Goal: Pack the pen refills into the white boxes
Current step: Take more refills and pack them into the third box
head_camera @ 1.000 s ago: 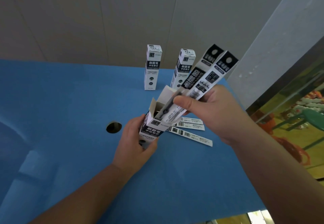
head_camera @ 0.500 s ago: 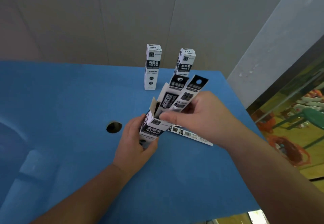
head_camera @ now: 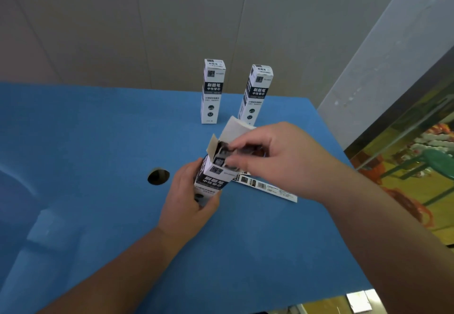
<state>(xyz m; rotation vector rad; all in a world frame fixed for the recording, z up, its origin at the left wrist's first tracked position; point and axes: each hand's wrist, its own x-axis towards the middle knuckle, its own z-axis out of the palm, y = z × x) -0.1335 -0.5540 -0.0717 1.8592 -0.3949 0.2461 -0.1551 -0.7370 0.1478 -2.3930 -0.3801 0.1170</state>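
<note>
Blue tabletop (head_camera: pixel 98 141) runs to a pale wall, with two sealed white boxes (head_camera: pixel 213 91) standing upright at twelve o'clock and a round hole (head_camera: pixel 158 176) at nine o'clock of my hands. A second ago the refill packets (head_camera: pixel 227 154) stood tall above the open box (head_camera: pixel 216 178); now only their dark tops show at its mouth, so I judge this batch nearly seated. My left hand (head_camera: pixel 189 203) grips the box's lower half, tilted toward one o'clock, flaps open. My right hand (head_camera: pixel 277 161) pinches the packet tops with curled fingertips, pushing down from three o'clock. More loose packets (head_camera: pixel 267 188) lie flat on the table at four o'clock of the box, partly under my right wrist.
</note>
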